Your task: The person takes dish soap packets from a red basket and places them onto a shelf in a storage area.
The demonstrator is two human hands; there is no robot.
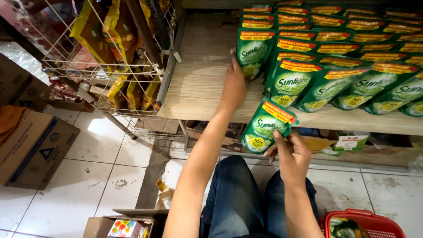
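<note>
your right hand (291, 155) pinches a green detergent pouch (267, 126); your left hand (234, 83), fingers spread, steadies the end pouch (254, 52) on the wooden shelf (200, 75). slot it in upright.

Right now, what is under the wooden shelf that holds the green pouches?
Under the wooden shelf lie flattened cardboard boxes on the tiled floor. The shelf's edge and the green pouch in the right hand cover whatever sits further back.

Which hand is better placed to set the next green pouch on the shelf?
Probably the right hand: its fingers already pinch a loose green pouch just below the wooden shelf. The left hand is occupied, resting on a stocked pouch.
</note>
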